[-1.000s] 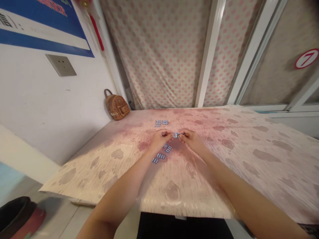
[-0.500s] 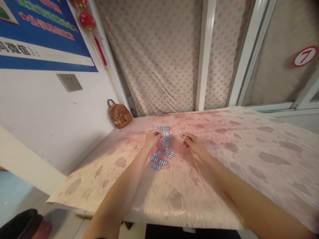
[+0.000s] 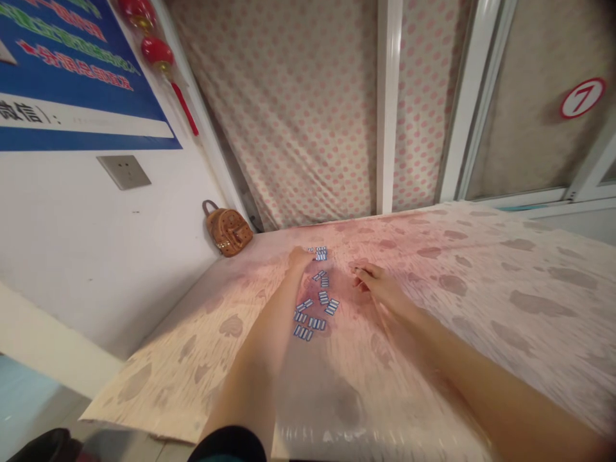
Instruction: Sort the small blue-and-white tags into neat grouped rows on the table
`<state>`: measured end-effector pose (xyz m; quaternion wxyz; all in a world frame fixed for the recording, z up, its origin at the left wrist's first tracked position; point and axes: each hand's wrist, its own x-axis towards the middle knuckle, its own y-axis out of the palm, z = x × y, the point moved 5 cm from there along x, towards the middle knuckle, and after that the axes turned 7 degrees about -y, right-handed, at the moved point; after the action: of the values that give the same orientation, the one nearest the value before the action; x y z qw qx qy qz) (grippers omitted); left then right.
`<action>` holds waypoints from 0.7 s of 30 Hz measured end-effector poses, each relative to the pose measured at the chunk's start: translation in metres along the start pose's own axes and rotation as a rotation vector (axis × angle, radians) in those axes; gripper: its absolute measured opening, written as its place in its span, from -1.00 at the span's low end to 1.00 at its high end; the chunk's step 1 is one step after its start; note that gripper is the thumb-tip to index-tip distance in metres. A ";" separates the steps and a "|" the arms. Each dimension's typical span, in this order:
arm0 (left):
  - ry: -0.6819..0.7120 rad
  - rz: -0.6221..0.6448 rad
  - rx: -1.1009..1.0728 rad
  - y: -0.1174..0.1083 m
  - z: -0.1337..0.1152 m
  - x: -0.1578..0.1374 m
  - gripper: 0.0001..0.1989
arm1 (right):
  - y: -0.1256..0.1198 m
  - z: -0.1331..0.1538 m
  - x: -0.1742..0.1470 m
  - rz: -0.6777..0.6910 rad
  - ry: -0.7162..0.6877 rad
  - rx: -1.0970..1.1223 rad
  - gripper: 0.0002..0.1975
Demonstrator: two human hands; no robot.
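Several small flat pieces with blue and white stripes lie on the table, a loose group of them (image 3: 303,333) trailing toward me. At the far end, one striped piece (image 3: 321,256) lies close against another striped piece (image 3: 321,248). My left hand (image 3: 301,256) is closed, its fingertips at the left edge of the nearer of these two; it partly covers another piece (image 3: 310,249) behind it. To the right of the pieces, my right hand (image 3: 375,282) rests low over the table. Its fingers are loosely curled and apart, with nothing visible in them.
A patterned cloth (image 3: 433,308) covers the table. A small brown backpack-shaped bag (image 3: 230,232) stands at the back left corner against the wall. A dotted curtain (image 3: 298,115) hangs behind the far edge. A wall socket (image 3: 124,172) is at left.
My left hand has moved the far striped piece slightly away from me, up against the piece behind it. The right hand has stayed about where it was. The view has shifted slightly.
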<state>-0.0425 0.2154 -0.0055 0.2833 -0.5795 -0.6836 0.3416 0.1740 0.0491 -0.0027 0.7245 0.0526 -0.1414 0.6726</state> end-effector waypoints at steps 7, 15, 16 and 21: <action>-0.109 -0.039 0.066 -0.003 -0.007 -0.008 -0.66 | 0.001 0.000 0.000 0.017 -0.020 -0.002 -0.82; -0.113 -0.074 0.130 -0.008 -0.014 -0.019 -0.64 | 0.000 0.000 0.001 0.015 -0.043 0.000 -0.83; -0.102 -0.078 0.138 -0.010 -0.014 -0.020 -0.65 | 0.000 0.001 0.001 0.013 -0.046 0.006 -0.83; 0.026 -0.050 0.166 -0.025 -0.007 -0.032 -0.77 | -0.003 0.009 0.000 -0.025 -0.055 0.042 -0.85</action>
<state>-0.0468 0.1827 0.0184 0.3475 -0.5412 -0.6634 0.3825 0.1753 0.0465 0.0059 0.7274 0.0882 -0.1466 0.6645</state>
